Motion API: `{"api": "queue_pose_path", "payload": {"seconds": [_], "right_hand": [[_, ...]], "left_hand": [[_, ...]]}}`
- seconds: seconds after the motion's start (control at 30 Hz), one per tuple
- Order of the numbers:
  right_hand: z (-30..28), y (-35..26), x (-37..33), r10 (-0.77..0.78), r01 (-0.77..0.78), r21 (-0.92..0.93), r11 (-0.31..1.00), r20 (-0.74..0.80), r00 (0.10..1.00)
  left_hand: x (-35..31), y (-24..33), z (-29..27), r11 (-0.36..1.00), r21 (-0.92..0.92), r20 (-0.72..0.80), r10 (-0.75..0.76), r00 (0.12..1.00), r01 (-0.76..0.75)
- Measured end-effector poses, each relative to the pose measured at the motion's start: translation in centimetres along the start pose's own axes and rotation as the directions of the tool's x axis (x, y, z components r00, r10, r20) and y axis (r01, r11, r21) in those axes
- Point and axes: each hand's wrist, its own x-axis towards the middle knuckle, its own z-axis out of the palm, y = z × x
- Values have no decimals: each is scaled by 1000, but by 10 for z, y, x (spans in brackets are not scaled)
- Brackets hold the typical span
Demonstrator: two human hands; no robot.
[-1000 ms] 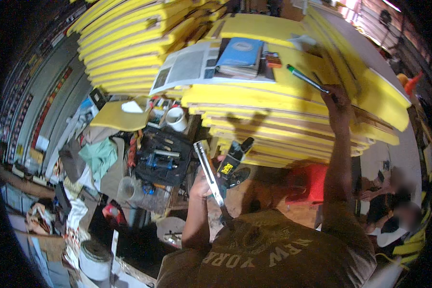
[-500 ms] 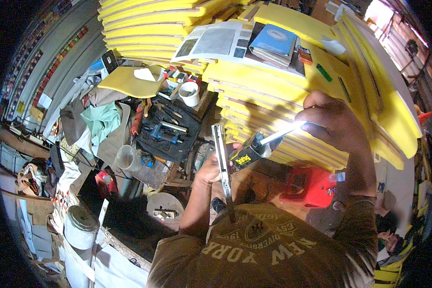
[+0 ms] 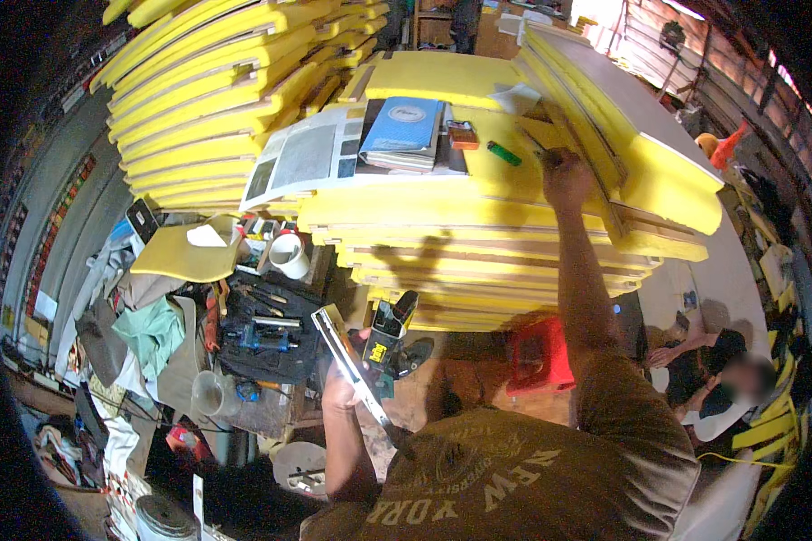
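Note:
My left hand point(image 3: 341, 389) is closed around a long, shiny metal channel point(image 3: 350, 365) that slants down toward my shirt. The same hand also holds a small black and yellow box point(image 3: 383, 335), its top open. Out to the right, my right hand point(image 3: 567, 180) is over the stacked yellow panels point(image 3: 424, 225), fingers closed on a thin dark stick point(image 3: 534, 142). A green lighter-like piece point(image 3: 504, 153) and a small orange box point(image 3: 463, 135) lie left of that hand. Beside them, a blue-covered book point(image 3: 404, 131) rests on a printed sheet point(image 3: 302, 158).
At left, a bench carries a blue tool point(image 3: 263, 339), a white cup point(image 3: 289, 256) and a clear tub point(image 3: 215, 393). Below the panels stands a red plastic piece point(image 3: 539, 356). Another person point(image 3: 713, 361) is at the far right. More yellow panels point(image 3: 207, 99) rise behind.
My right hand has left the box and reached out over the panels; the bright white strip is gone from its fingers. The left hand, channel and box have come lower and leftward in view.

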Motion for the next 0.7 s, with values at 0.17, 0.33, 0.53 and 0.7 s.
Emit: {"api": "queue_pose_path", "payload": {"seconds": [0.17,0.33,0.53,0.7], "right_hand": [[35,-28,-19,114,-121,100,988,73,991],[46,-50,-27,204,-202,-34,979,193,960],[52,-54,-23,195,-179,-90,980,228,954],[44,-34,-21,15,-2,-42,999,296,955]], "left_hand": [[1,-1,-10,998,-36,29,-47,998,48],[-4,1,-5,997,-26,-61,-72,996,71],[-4,3,-1,997,-29,-96,-77,992,75],[8,3,4,997,-25,53,-68,996,69]]}}
